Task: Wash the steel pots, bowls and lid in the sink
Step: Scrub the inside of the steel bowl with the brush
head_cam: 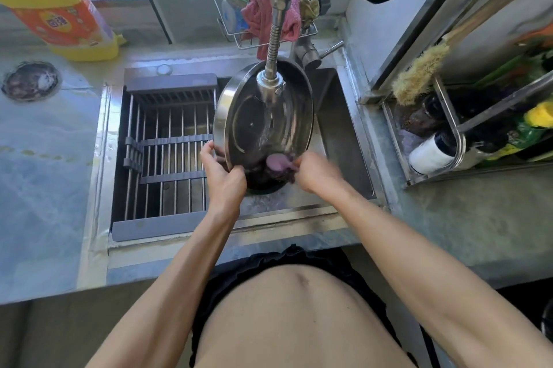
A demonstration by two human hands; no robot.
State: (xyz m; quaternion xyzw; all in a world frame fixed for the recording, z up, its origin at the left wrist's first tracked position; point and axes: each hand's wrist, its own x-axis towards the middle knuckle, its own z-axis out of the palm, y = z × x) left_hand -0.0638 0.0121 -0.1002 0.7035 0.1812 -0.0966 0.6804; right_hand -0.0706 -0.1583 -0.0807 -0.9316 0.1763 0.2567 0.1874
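Note:
A large steel bowl (239, 116) is tilted on edge over the sink (341, 140), its inside facing me. Water runs from the faucet head (270, 84) into it. My left hand (223, 171) grips the bowl's lower left rim, thumb inside. My right hand (315, 171) holds a purple cloth (279, 162) against the bowl's lower inside. Beneath the bowl sits something dark, mostly hidden.
A grey drying rack (167, 155) covers the sink's left half. A yellow detergent bottle (59, 8) stands on the counter at the back left. A wire caddy (239, 29) with sponges and a pink rag is behind the faucet. A steel shelf (457, 128) with bottles and a brush is at the right.

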